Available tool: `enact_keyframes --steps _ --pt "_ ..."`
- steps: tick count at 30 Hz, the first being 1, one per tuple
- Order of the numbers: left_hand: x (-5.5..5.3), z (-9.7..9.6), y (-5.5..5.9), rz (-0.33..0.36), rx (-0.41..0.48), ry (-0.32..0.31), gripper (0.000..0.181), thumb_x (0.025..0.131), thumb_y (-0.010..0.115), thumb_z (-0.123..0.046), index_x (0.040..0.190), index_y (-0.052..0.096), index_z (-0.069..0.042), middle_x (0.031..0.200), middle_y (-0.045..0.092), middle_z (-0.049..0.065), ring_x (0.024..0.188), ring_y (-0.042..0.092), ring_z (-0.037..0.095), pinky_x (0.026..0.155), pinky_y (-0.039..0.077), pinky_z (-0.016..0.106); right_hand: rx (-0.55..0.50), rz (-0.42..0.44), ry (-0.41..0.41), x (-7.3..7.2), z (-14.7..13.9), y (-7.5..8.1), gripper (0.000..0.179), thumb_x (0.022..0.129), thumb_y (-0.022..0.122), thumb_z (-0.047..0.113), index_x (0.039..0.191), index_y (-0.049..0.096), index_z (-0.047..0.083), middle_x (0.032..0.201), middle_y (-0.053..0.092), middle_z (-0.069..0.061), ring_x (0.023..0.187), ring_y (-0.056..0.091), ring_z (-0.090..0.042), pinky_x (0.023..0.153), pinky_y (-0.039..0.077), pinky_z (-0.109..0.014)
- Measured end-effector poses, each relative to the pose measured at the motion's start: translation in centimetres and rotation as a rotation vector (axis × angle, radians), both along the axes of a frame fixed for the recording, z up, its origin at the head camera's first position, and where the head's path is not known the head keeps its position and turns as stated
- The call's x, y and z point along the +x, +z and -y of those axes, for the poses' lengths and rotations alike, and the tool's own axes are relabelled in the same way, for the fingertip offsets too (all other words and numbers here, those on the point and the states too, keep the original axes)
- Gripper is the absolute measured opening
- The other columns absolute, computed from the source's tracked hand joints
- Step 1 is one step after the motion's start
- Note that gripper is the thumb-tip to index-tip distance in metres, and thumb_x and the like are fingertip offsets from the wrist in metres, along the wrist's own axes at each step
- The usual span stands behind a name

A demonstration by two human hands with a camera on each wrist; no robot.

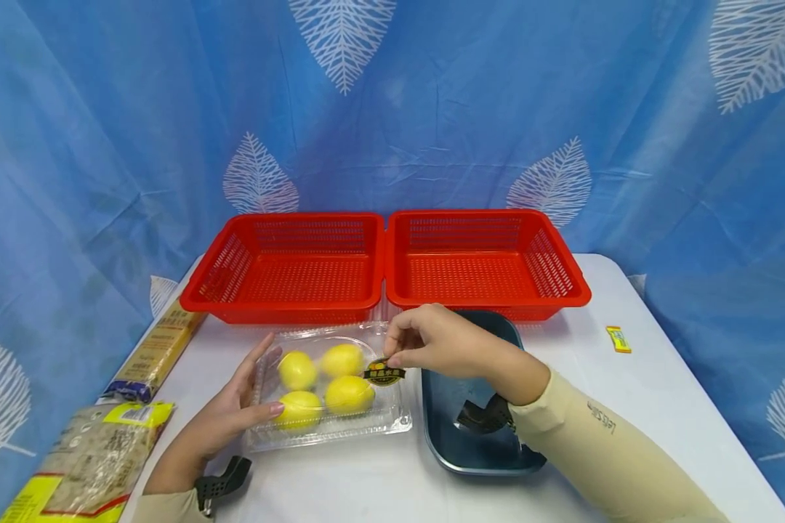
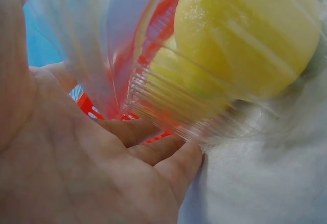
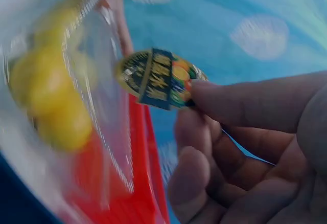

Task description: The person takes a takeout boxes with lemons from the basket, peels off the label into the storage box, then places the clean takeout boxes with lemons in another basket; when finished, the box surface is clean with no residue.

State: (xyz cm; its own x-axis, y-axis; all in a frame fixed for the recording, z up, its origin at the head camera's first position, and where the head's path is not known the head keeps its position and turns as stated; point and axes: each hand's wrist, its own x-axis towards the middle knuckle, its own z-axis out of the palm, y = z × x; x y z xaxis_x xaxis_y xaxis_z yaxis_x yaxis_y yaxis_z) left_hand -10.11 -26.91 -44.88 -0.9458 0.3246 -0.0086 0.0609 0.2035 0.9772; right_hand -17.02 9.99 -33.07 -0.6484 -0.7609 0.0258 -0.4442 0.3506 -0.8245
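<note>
A clear plastic clamshell box [image 1: 392, 421] with several lemons [image 1: 349, 394] inside lies on the white table. My left hand [image 1: 232, 407] grips its left side, thumb over the lid and fingers along the edge. The left wrist view shows those fingers [image 2: 176, 162] against the ribbed plastic wall. Between thumb and forefinger, my right hand [image 1: 441, 341] pinches an oval black-and-gold sticker [image 1: 384, 373] with fruit printed on it, above the box's right part. In the right wrist view the sticker [image 3: 158, 80] stands apart from the box, held by one end.
Two red baskets [image 1: 288, 316] [image 1: 484, 298] stand side by side at the back. Under my right forearm sits a dark blue tray [image 1: 454, 443]. Packaged food, a noodle packet [image 1: 153, 349] and a yellow-edged bag [image 1: 91, 450], lies at left. A small yellow packet [image 1: 618, 339] lies at right.
</note>
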Motion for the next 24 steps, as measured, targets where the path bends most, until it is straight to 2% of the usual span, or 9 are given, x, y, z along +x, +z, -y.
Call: enact_keyframes --steps 4,7,13,18,24 --pt "0.1 -0.1 -0.1 -0.001 0.010 0.005 0.108 0.090 0.078 -0.008 0.171 0.009 -0.027 0.173 0.004 0.022 0.152 -0.024 0.045 0.105 -0.009 0.084 -0.005 0.017 -0.048 -0.9 -2.9 -0.6 0.009 0.095 0.079 0.005 0.096 0.072 0.011 0.090 0.070 0.000 0.081 0.065 -0.022 0.075 0.058 -0.034" --pt "0.0 -0.2 0.0 0.007 0.000 0.012 0.109 0.090 0.079 -0.009 0.171 0.009 -0.028 0.173 0.004 0.022 0.153 -0.023 0.046 0.106 -0.008 0.084 0.026 0.026 -0.119 -1.5 -5.3 -1.4 0.008 0.095 0.079 0.006 0.098 0.073 0.010 0.091 0.070 -0.001 0.083 0.065 -0.023 0.075 0.058 -0.035" --pt "0.1 0.0 0.1 0.019 -0.001 0.013 0.109 0.090 0.079 -0.009 0.171 0.009 -0.030 0.173 0.003 0.022 0.152 -0.024 0.047 0.105 -0.008 0.084 0.121 0.035 -0.233 -2.4 -9.0 -2.8 0.006 0.095 0.077 0.004 0.098 0.073 0.007 0.090 0.070 -0.004 0.075 0.063 -0.026 0.068 0.059 -0.040" --pt "0.1 0.1 0.1 0.012 0.006 0.013 0.108 0.090 0.078 -0.008 0.171 0.010 -0.031 0.172 0.002 0.023 0.151 -0.025 0.049 0.105 -0.010 0.084 0.167 0.022 -0.249 -3.2 -9.9 -3.7 0.005 0.094 0.077 0.003 0.097 0.074 0.006 0.087 0.070 -0.005 0.073 0.064 -0.028 0.068 0.061 -0.044" --pt "0.0 -0.1 0.2 0.036 -0.025 0.034 0.109 0.089 0.079 -0.013 0.171 0.010 -0.030 0.173 0.004 0.021 0.153 -0.022 0.047 0.105 -0.007 0.085 0.228 0.086 -0.220 -3.8 -10.1 -5.3 0.007 0.095 0.075 -0.001 0.095 0.072 0.005 0.085 0.069 -0.004 0.075 0.065 -0.024 0.070 0.061 -0.038"
